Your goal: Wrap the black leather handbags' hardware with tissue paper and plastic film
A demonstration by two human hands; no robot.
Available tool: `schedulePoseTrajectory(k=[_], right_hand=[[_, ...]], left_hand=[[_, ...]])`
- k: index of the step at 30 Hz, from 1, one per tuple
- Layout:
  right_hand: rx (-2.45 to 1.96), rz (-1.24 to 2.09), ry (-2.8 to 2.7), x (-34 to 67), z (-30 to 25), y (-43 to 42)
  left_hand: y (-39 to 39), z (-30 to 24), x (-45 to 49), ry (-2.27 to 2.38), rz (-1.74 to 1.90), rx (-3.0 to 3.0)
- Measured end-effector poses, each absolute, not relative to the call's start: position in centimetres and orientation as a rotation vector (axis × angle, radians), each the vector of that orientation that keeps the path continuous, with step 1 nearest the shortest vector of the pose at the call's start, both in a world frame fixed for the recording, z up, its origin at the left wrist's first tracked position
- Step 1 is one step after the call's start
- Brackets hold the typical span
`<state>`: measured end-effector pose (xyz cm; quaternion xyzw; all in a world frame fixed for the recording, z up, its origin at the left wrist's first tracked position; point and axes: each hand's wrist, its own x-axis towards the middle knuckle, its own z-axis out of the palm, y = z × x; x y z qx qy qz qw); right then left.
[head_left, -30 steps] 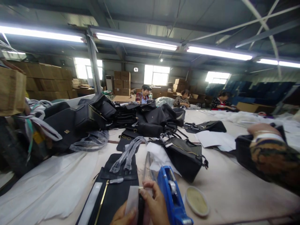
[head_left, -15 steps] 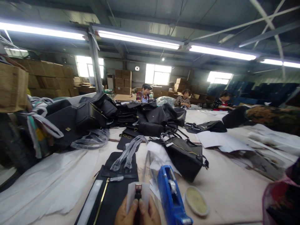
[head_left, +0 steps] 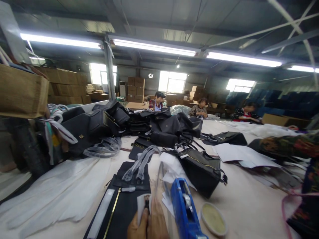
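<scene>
At the bottom centre, my left hand point(head_left: 137, 223) is closed round a black buckle strap point(head_left: 146, 209) and a small white sheet of paper point(head_left: 141, 201). The strap's metal buckle point(head_left: 147, 198) shows above my thumb, and the paper curls up beside it. My right hand point(head_left: 158, 219), slightly blurred, lies against the right side of the strap with its fingers stretched forward. Beneath and left of my hands is a flat black bag point(head_left: 132, 202) with a gold zip. A blue tape dispenser point(head_left: 179, 202) stands close to the right.
A round tin point(head_left: 213, 219) of yellowish stuff sits beyond the dispenser. Black handbags point(head_left: 159, 127) are heaped across the table, one handbag point(head_left: 201, 169) nearer. White sheets point(head_left: 59, 192) spread at left. A co-worker's sleeve point(head_left: 281, 146) reaches in from the right; several people sit behind.
My right hand has gone from pinching the strap to lying with fingers extended along it. The paper's right side no longer shows flat. The view has shifted slightly left.
</scene>
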<state>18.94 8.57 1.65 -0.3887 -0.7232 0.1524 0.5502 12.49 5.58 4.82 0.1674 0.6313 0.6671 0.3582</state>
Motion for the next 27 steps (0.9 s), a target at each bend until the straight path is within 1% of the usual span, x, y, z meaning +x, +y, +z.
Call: schedulePoseTrajectory(k=[2, 3, 7, 8, 10, 14, 19, 27], right_hand=[[-0.857, 0.493, -1.758, 20.1, 2.7, 9.1], [-0.841, 0.627, -1.777, 20.8, 3.3, 9.6], [-0.823, 1.456, -1.692, 22.8, 6.1, 11.8], [-0.818, 1.606, -1.615, 22.9, 6.5, 12.2], [-0.817, 1.738, -1.473, 22.7, 7.0, 12.7], [-0.851, 1.749, -1.507, 22.1, 6.8, 12.6], [-0.935, 1.545, -1.625, 22.5, 6.8, 12.6], [-1.138, 1.236, -1.605, 21.4, 6.1, 12.5]], left_hand=[[5.6, 4.0, 11.9, 1.668, 1.722, 0.439], [5.6, 3.8, 11.7, 1.639, 1.724, 0.434], [5.8, 3.8, 11.9, 1.372, 1.634, 0.482], [5.8, 3.9, 12.1, 1.319, 1.612, 0.519], [5.9, 4.4, 12.4, 1.26, 1.603, 0.595], [5.7, 5.2, 12.2, 1.282, 1.572, 0.685], [4.8, 5.5, 12.4, 1.272, 1.505, 0.779], [5.9, 3.4, 14.4, 1.583, 1.751, 0.802]])
